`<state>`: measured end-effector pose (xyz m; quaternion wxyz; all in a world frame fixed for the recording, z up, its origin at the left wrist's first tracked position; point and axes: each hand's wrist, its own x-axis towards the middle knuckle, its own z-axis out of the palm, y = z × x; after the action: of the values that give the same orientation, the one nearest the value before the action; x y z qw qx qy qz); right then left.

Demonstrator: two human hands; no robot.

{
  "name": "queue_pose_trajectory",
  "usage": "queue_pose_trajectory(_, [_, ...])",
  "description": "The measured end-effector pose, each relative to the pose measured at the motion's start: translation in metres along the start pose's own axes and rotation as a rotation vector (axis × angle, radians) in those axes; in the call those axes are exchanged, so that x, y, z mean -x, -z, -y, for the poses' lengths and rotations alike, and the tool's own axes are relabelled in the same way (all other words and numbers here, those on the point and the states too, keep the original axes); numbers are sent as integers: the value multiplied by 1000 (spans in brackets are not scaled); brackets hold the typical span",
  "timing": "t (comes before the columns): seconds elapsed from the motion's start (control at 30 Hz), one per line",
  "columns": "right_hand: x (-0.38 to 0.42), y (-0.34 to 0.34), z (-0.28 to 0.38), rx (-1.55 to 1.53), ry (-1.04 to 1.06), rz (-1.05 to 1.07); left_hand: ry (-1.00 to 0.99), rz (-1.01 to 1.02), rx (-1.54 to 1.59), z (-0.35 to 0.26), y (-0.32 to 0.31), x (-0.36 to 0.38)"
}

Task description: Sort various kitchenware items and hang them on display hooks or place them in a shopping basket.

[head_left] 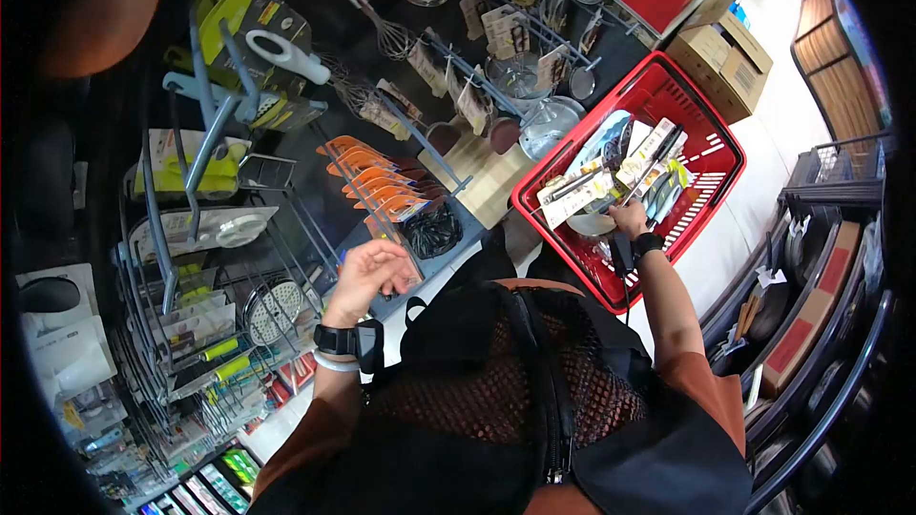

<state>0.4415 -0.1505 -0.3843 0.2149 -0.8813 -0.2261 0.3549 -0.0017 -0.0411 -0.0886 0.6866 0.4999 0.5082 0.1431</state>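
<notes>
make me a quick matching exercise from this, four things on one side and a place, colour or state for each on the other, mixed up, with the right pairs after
Things
1. basket
2. left hand
3. right hand
4. cardboard box

Colours, places, states
A. reaching in among the packaged items
B. brown, just past the basket's far end
C. raised, fingers loosely curled
D. bright red

Right pairs: 1-D; 2-C; 3-A; 4-B

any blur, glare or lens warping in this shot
Head view: black vignette at the edges, rail at right bowed by the wide lens; head view: brownish blob at top left out of focus; head view: floor beyond the basket looks washed out.
</notes>
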Motion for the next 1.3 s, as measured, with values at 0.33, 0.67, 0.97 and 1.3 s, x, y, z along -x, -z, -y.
queue_pose_trajectory(0.33, [35,19,43,361,196,-6,-337,-692,-898,12,46,-36])
queue_pose_trajectory(0.67, [135,35,143,223,626,146,-253,-668,-1044,12,41,-70])
queue_pose_trajectory(0.97, [173,-16,252,349,1015,939,-196,-726,-830,23,45,-79])
queue_pose_trajectory(1.3, [185,-123,276,299,1109,557,-132,-676,-648,46,30,-63])
